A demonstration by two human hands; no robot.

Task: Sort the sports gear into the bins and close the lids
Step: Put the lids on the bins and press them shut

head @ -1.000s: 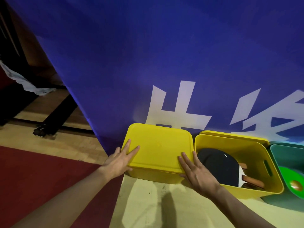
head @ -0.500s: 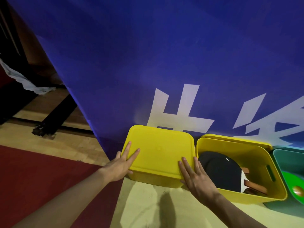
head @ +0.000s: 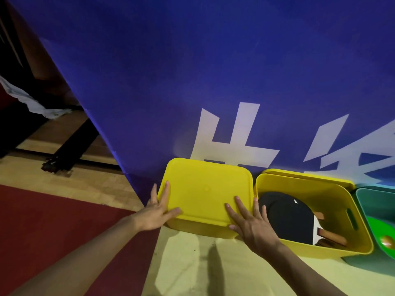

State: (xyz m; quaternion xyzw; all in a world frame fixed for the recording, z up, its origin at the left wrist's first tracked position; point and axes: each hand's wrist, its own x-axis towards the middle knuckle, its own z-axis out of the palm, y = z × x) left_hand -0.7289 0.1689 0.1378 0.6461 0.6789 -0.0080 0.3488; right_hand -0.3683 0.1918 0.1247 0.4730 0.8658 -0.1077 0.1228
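Note:
A yellow bin with its yellow lid (head: 205,189) on top stands on the floor against a blue banner. My left hand (head: 155,211) lies flat with straight fingers on the lid's left front corner. Spread flat on the lid's right front corner is my right hand (head: 252,225). To the right, a second yellow bin (head: 333,197) stands without a lid on top and holds black table tennis paddles (head: 286,218) with wooden handles. Another yellow lid (head: 299,173) leans behind that bin. A green bin (head: 376,201) at the far right holds a green paddle (head: 382,233).
The blue banner (head: 213,82) with white characters rises right behind the bins. A red mat (head: 53,227) covers the floor at the left. A black stand foot (head: 64,154) and a white cloth (head: 32,101) lie at the far left on the wooden floor.
The camera view has shifted slightly, and both hands stay flat on the lid. My right hand's fingers have spread a little further onto the lid's corner.

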